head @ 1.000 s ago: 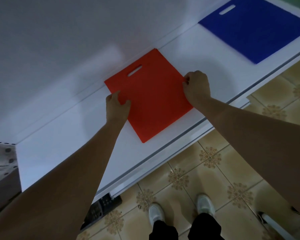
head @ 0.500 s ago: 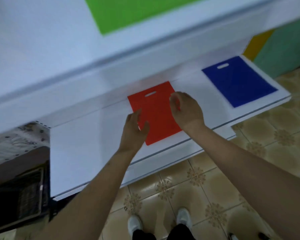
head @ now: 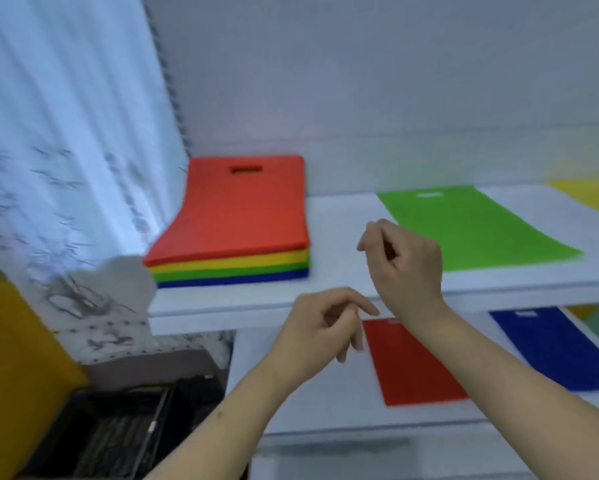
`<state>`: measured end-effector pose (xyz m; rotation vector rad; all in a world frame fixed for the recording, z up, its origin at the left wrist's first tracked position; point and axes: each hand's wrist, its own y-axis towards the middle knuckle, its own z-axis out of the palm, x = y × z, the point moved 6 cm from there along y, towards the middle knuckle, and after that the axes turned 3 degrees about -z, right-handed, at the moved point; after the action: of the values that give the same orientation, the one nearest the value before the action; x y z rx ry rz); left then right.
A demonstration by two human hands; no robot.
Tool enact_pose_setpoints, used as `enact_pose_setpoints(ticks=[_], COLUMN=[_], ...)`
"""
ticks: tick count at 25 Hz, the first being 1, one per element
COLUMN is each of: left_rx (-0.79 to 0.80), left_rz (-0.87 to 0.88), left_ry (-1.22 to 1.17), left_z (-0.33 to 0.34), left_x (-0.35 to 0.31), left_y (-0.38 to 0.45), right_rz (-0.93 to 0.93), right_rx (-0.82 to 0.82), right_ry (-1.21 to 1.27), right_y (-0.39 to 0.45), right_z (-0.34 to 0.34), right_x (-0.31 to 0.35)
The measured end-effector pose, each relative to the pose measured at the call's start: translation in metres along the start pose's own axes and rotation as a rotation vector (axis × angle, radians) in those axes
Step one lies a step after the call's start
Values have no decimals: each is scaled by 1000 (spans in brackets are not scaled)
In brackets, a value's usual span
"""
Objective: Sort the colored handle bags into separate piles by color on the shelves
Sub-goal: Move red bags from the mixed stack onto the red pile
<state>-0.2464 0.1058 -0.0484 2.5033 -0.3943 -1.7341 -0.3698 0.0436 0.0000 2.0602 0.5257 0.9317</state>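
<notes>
Nothing is held by the left hand (head: 320, 336) or right hand (head: 403, 268); fingers are loosely curled. The tall stack of coloured handle bags (head: 235, 226) is seen up and left of both hands.

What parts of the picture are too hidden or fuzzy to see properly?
- yellow bag, head view: cut off by the right edge.
- blue bag, head view: right side cut off by the edge.
- red bag on the lower shelf, head view: handle end hidden by the right forearm.
- left hand fingers, head view: motion-blurred.

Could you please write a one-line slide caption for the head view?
Empty hands, left and right, rise toward the mixed bag stack.
</notes>
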Motion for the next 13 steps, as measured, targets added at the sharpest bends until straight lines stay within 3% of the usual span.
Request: enact_pose_setpoints(ticks=[3, 5, 6, 8, 10, 13], left_rx=[-499, -795, -831, -702, -512, -440], left_rz=[123, 83, -8, -310, -537, -540], left_ry=[136, 496, 676, 889, 924, 947], left_z=[-104, -171, -194, -224, -231, -227], left_x=[-23, -20, -9, 30, 66, 86], left_y=[1, 5, 13, 25, 26, 27], right_rz=[54, 62, 79, 100, 92, 168], right_rx=[117, 325, 471, 718, 894, 947], right_ry=[-86, -103, -142, -276, -382, -338], right_y=[46, 64, 69, 72, 64, 51], right_z=[56, 100, 120, 147, 162, 168], right_x=[26, 38, 36, 31, 27, 20])
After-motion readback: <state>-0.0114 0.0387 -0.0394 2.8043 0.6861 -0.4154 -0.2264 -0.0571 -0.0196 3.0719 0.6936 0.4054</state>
